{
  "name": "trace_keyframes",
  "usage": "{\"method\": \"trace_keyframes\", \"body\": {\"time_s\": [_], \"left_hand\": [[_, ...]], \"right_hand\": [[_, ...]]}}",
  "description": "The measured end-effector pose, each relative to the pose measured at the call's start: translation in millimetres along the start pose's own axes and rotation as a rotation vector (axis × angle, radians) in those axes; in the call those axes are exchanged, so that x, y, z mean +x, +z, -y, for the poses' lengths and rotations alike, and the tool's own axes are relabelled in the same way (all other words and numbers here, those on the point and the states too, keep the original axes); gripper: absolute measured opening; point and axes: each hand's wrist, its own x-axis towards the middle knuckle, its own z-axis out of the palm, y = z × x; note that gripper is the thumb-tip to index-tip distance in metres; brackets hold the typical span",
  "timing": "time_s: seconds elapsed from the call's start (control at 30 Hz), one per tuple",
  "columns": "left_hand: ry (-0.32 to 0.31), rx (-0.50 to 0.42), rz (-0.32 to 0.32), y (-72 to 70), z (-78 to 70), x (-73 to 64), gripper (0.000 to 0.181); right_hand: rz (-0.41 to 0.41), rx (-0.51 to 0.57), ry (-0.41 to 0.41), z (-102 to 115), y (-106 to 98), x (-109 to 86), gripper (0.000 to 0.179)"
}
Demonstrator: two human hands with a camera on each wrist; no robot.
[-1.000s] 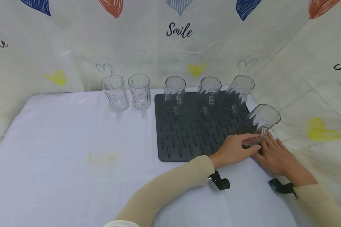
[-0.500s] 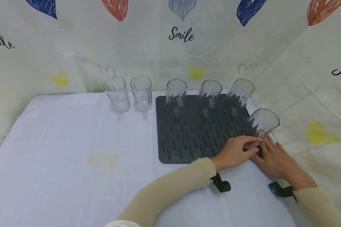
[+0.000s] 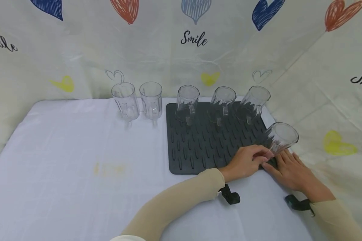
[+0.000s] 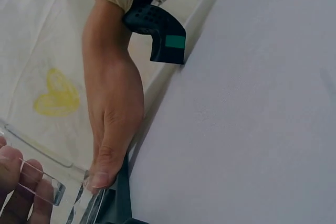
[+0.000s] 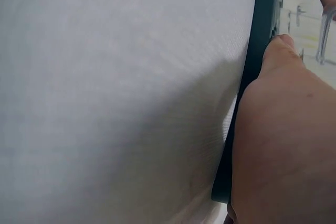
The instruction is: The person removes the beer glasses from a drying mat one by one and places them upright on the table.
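Near the right edge of the dark ribbed drying mat [image 3: 196,147], a clear glass mug [image 3: 285,132] stands close to both hands. My left hand [image 3: 245,162] reaches across and grips its handle; the fingers partly hide the handle in the head view. In the left wrist view those fingers [image 4: 31,182] are curled about the clear handle [image 4: 44,184]. My right hand [image 3: 294,172] lies flat with straight fingers on the mat's right edge, by the mug's base. Its thumb [image 5: 281,51] rests along that edge in the right wrist view.
Three more glass mugs stand along the mat's back edge, the rightmost glass mug [image 3: 253,103] nearest the hands. Two glass mugs [image 3: 151,100] stand left of the mat on the white tablecloth [image 3: 78,174]. A printed curtain [image 3: 157,50] hangs behind and at right.
The gripped mug has shifted slightly toward me and its handle has turned a little left, the left hand moving with it. The right hand stays on the mat's edge. The head view has tilted slightly.
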Motion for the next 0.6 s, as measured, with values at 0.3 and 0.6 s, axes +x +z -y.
{"method": "trace_keyframes", "body": {"time_s": [0.3,0.6], "left_hand": [[0.024,-0.025,0.037,-14.9,1.7,-9.9,0.022],[-0.006,-0.055,0.044,-24.4,2.0,-20.5,0.024]], "right_hand": [[0.000,-0.017,0.020,1,1,2.8,0.098],[0.011,-0.021,0.023,-1,2,3.7,0.100]]}}
